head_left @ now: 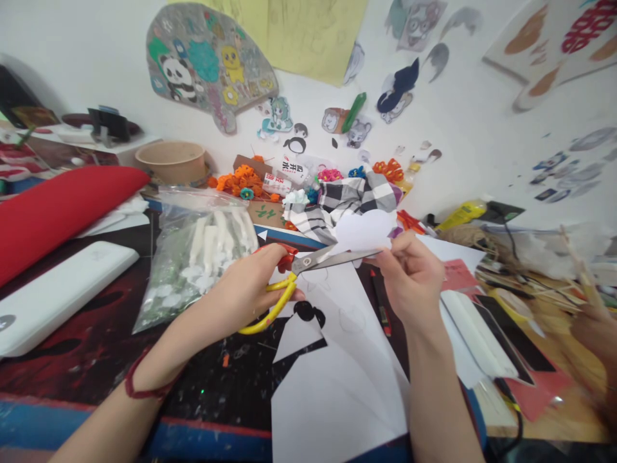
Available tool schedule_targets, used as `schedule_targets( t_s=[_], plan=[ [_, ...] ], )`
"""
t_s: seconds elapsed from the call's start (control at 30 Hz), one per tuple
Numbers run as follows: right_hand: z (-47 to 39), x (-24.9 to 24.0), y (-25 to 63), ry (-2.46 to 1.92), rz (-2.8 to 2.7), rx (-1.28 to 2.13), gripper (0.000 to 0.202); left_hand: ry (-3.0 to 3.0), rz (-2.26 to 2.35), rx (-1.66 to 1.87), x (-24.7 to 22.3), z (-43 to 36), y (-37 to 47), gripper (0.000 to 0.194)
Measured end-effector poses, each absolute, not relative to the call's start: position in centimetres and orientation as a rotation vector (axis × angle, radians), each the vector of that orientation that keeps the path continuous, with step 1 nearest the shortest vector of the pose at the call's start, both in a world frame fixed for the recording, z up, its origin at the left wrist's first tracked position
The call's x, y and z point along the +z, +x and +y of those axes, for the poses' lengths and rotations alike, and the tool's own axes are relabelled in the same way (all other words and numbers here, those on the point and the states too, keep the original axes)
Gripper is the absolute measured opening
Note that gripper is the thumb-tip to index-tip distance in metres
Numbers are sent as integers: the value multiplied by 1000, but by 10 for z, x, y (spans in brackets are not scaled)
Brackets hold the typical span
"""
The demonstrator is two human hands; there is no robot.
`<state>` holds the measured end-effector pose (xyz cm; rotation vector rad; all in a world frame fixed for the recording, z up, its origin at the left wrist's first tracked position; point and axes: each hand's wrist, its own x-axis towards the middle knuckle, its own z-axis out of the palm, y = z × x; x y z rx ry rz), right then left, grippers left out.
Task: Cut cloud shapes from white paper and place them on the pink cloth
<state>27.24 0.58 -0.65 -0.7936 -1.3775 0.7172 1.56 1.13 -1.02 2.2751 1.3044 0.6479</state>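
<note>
My left hand [250,283] is closed around the handles of a pair of scissors [277,310], one loop yellow, the other red. Their blades point right and lie along the lower edge of a white paper piece [366,228] with a scalloped, cloud-like top. That piece is pinched at its right end by the fingertips of my right hand [409,273], close to the blade tips. Beneath the hands are white paper sheets [337,399], with faint pencil outlines on the upper part. Small black round cutouts [308,312] lie on the paper below the scissors.
A clear plastic bag [168,276] of white and green pieces lies left, beside a white power bank [72,292]. Behind are a checked cloth [354,196] and orange yarn flowers [245,178]. A red pen [380,302] lies near my right wrist. Another person's hand [595,334] is far right.
</note>
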Motion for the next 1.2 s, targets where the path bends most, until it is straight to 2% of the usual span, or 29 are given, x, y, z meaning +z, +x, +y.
schedule_targets(
  t_s=[1.2],
  plan=[
    [5,-4,272,-829,-1387,663,21,2337,1255,672,-16,11,12,36]
  ],
)
